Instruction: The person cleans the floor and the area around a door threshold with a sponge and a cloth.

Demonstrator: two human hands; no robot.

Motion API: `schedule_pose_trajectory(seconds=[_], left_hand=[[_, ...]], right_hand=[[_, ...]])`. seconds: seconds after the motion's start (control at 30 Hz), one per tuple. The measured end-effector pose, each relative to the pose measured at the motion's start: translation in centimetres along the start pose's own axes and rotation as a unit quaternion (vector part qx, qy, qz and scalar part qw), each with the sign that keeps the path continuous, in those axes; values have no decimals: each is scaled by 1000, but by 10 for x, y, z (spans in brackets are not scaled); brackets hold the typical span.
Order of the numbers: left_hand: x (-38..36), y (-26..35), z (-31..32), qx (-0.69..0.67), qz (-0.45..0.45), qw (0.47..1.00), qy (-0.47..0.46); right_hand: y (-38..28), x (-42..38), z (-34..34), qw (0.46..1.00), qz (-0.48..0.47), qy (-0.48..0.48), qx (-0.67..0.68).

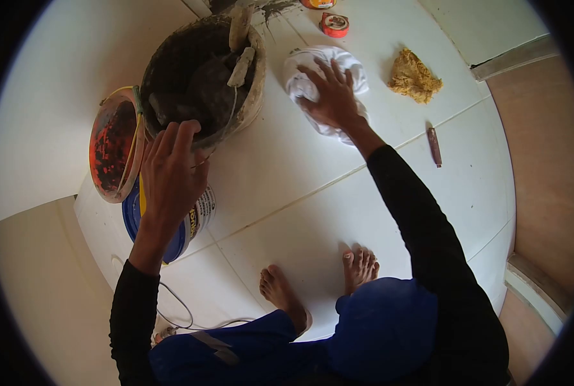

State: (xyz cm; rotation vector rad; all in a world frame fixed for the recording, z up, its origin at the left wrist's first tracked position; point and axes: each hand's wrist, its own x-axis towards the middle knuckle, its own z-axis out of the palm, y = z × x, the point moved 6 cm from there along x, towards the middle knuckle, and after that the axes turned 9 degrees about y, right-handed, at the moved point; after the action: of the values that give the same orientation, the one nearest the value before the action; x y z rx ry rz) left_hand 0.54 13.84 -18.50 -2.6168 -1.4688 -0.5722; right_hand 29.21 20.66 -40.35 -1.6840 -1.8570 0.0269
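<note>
My right hand (328, 93) lies with fingers spread on a bunched white cloth (352, 62) on the tiled floor. At the near rim of a large dirty bucket (253, 106), my left hand (174, 170) is raised with its fingers bent over; whether it touches the rim or holds anything is hidden. Dark material fills part of the bucket, and tools with crusted handles (240, 67) lean at its right side. Under my left hand stands a blue and white tub (200, 209).
A red-stained bucket (113, 148) is at the left. Beyond the cloth lie a red tape measure (334, 25), a yellowish sponge (414, 76) and a reddish-brown stick-like object (434, 147). A grey cable (182, 309) runs on the floor beside my feet (280, 289).
</note>
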Motion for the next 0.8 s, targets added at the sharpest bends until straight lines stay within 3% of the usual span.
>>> schedule_pose_trajectory(seconds=[0.1, 0.13, 0.27, 0.3, 0.37, 0.4, 0.43, 0.5, 0.63, 0.7, 0.8], left_hand=[[20, -8, -14, -90, -73, 993, 9], [28, -14, -21, -129, -121, 984, 14], [61, -21, -49, -96, -139, 985, 14], [66, -22, -51, -96, -140, 985, -24], [77, -23, -55, -92, -142, 984, -60], [85, -21, -59, -104, -140, 981, -81], [93, -16, -66, -118, -139, 977, -107], [118, -16, -83, -84, -134, 980, -119], [148, -33, -78, -120, -136, 968, -173], [161, -32, -76, -117, -87, 973, -177], [173, -26, -74, -125, -84, 969, -198]], right_hand=[[-33, 2, 11, 999, -23, 2, 36], [-48, -12, 1, 994, -71, -47, 67], [-78, -125, -51, 959, -156, -198, 129], [-75, -154, -69, 952, -129, -244, 134], [-51, -196, -98, 966, -90, -218, 108], [-37, -205, -113, 980, -45, -176, 77], [-24, -217, -122, 983, 56, -176, 5], [-14, -236, -140, 972, 158, -171, -41], [-24, -216, -175, 950, 153, -270, -24], [-29, -207, -202, 931, 194, -309, -25], [-50, -210, -268, 938, 264, -210, 75]])
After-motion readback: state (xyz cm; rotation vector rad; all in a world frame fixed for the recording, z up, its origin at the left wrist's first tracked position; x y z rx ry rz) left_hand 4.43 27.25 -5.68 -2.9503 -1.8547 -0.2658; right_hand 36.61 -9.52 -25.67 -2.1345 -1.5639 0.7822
